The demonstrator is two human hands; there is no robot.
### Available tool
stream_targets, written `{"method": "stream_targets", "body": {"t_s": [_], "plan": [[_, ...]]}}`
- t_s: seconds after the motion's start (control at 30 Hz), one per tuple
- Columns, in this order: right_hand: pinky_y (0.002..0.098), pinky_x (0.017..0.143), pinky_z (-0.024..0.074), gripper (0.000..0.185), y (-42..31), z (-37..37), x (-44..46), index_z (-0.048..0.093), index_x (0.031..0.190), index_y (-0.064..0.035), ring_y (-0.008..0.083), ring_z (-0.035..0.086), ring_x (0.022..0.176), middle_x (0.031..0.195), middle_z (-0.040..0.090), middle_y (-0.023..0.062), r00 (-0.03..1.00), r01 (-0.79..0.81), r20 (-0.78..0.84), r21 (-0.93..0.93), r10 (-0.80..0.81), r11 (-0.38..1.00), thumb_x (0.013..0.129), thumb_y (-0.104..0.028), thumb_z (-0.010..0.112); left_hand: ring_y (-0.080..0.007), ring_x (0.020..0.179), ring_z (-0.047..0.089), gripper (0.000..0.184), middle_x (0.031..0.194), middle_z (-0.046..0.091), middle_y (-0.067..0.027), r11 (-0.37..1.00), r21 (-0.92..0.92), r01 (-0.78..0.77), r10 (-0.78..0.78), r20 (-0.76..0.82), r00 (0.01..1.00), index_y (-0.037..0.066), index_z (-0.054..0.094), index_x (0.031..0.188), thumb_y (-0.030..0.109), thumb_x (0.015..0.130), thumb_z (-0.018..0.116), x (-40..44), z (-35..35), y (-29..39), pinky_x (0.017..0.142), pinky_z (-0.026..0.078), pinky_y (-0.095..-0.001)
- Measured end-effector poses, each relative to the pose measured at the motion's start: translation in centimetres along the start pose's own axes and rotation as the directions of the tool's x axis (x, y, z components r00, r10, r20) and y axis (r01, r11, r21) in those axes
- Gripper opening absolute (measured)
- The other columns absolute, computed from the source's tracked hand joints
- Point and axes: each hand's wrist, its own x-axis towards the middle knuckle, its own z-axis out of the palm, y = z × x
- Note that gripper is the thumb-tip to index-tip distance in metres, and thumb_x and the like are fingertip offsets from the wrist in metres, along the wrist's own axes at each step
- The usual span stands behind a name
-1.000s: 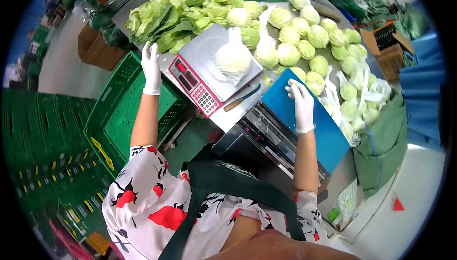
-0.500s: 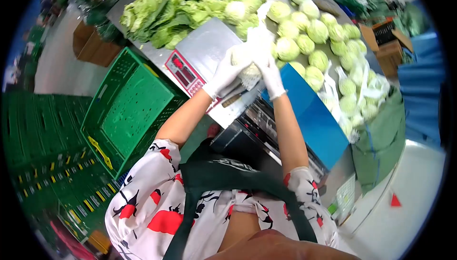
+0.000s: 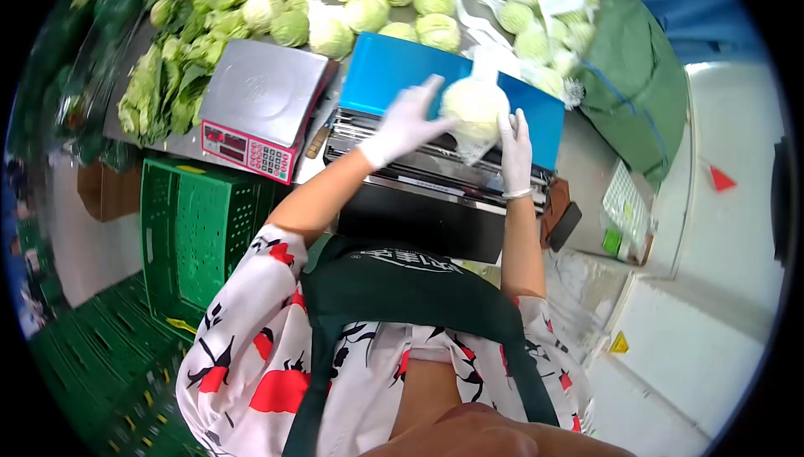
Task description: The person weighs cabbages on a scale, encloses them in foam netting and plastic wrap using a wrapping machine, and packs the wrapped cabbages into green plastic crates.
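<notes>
A pale green cabbage [image 3: 474, 108] in a clear plastic bag or film rests on the blue-topped machine [image 3: 394, 68], over its metal front part. To its left is my left hand [image 3: 408, 125], in a white glove, fingers spread and thumb reaching toward the cabbage's lower side. My right hand [image 3: 517, 154], gloved too, has its fingers stretched out along the right side of the cabbage. Both hands are open; whether the fingertips touch the wrapping is hard to tell. A bunched tail of plastic [image 3: 486, 62] stands above the cabbage.
A scale [image 3: 264, 93] with a red-framed keypad stands left of the machine. Loose cabbage leaves [image 3: 163, 93] lie beyond it. Several cabbages [image 3: 366, 13] cover the back, with bagged ones [image 3: 536, 43] at right. A green crate [image 3: 188, 235] sits below left.
My hands and the cabbage have moved right, from near the scale onto the blue-topped machine. Both hands have loosened from around the cabbage. The view has turned toward the right.
</notes>
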Motion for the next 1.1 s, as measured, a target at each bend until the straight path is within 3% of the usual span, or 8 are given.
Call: {"method": "stream_targets", "body": {"t_s": [0.3, 0.5, 0.67, 0.77, 0.83, 0.9, 1.03, 1.1], "plan": [[0.0538, 0.113, 0.0255, 0.071, 7.5, -3.6, -7.8, 0.052, 0.134, -0.0014, 0.0375, 0.052, 0.115, 0.116, 0.059, 0.0228, 0.884, -0.084, -0.234, -0.931, -0.404, 0.357, 0.087, -0.054, 0.062, -0.0276, 0.092, 0.057, 0.076, 0.088, 0.065, -0.0114, 0.688, 0.724, 0.048, 0.035, -0.099, 0.995, -0.002, 0.042, 0.144, 0.035, 0.084, 0.072, -10.3, -4.4, -2.4, 0.086, 0.041, -0.0435], [0.0357, 0.096, 0.0429, 0.020, 7.7, -5.8, -6.6, 0.073, 0.105, -0.0046, 0.0230, 0.063, 0.088, 0.093, 0.071, 0.0102, 0.950, 0.281, -0.016, -0.387, -0.311, 0.878, 0.091, -0.016, 0.064, -0.0163, 0.076, 0.057, 0.030, 0.081, 0.062, -0.0045, 0.884, -0.408, 0.230, -0.229, 0.053, 0.972, 0.009, 0.070, 0.120, 0.010, 0.091, 0.063, -10.2, -2.8, -3.1, 0.075, 0.047, -0.0308], [0.0275, 0.084, 0.0496, 0.016, -2.3, -13.3, -12.9, 0.075, 0.100, -0.0017, 0.0143, 0.063, 0.088, 0.095, 0.069, 0.0064, 0.860, -0.090, 0.483, -0.176, 0.166, 0.980, 0.088, -0.006, 0.065, -0.0143, 0.072, 0.058, 0.021, 0.075, 0.064, -0.0041, 0.892, -0.315, 0.325, -0.080, 0.598, 0.798, 0.004, 0.076, 0.102, -0.001, 0.085, 0.066, -11.8, -12.6, 4.2, 0.067, 0.047, -0.0287], [0.0328, 0.089, 0.0496, 0.017, -5.7, -16.6, -11.2, 0.076, 0.097, -0.0015, 0.0182, 0.064, 0.092, 0.095, 0.069, 0.0078, 0.584, 0.126, 0.761, 0.258, -0.282, 0.958, 0.082, -0.001, 0.069, -0.0185, 0.086, 0.064, 0.032, 0.101, 0.071, -0.0113, 0.759, -0.617, 0.207, 0.209, 0.532, 0.821, -0.001, 0.070, 0.116, 0.007, 0.085, 0.072, -10.3, -15.7, 5.6, 0.082, 0.051, -0.0355], [0.0365, 0.101, 0.0433, 0.036, -6.7, -16.1, -7.4, 0.069, 0.114, -0.0003, 0.0261, 0.060, 0.108, 0.110, 0.066, 0.0146, 0.751, 0.255, 0.583, 0.177, -0.310, 0.951, 0.079, -0.005, 0.074, -0.0258, 0.117, 0.060, 0.076, 0.136, 0.057, -0.0193, 0.501, -0.831, 0.243, -0.102, 0.222, 0.970, -0.002, 0.045, 0.144, 0.021, 0.081, 0.080, -6.9, -14.3, 8.9, 0.102, 0.045, -0.0388], [0.0406, 0.112, 0.0348, 0.065, -9.4, -11.6, -3.1, 0.055, 0.135, 0.0017, 0.0331, 0.052, 0.127, 0.133, 0.058, 0.0212, 0.896, 0.260, 0.327, 0.158, -0.299, 0.952, 0.076, -0.012, 0.079, -0.0304, 0.141, 0.039, 0.111, 0.155, 0.034, -0.0219, 0.879, -0.475, -0.028, 0.051, 0.036, 0.998, 0.000, 0.017, 0.155, 0.031, 0.074, 0.085, -1.2, -11.8, 6.5, 0.116, 0.030, -0.0425], [0.0395, 0.117, 0.0277, 0.129, -1.6, -3.6, 7.2, 0.018, 0.153, 0.0030, 0.0371, 0.036, 0.141, 0.152, 0.035, 0.0260, 0.582, 0.806, 0.681, -0.413, -0.444, 0.423, 0.055, -0.031, 0.094, -0.0366, 0.147, 0.025, 0.128, 0.156, 0.029, -0.0259, 0.903, 0.133, -0.408, 0.363, 0.268, 0.892, -0.003, 0.014, 0.155, 0.032, 0.059, 0.092, 4.7, -2.6, -2.8, 0.120, 0.020, -0.0418], [0.0396, 0.117, 0.0297, 0.139, -0.6, -0.9, 7.8, 0.015, 0.154, 0.0023, 0.0390, 0.035, 0.141, 0.150, 0.036, 0.0272, 0.668, 0.568, 0.686, -0.221, -0.288, 0.793, 0.049, -0.036, 0.096, -0.0365, 0.146, 0.028, 0.131, 0.153, 0.033, -0.0265, 0.984, -0.028, -0.177, 0.173, 0.405, 0.898, 0.000, 0.015, 0.155, 0.027, 0.054, 0.094, 5.2, -0.7, -1.4, 0.120, 0.022, -0.0403]]}}
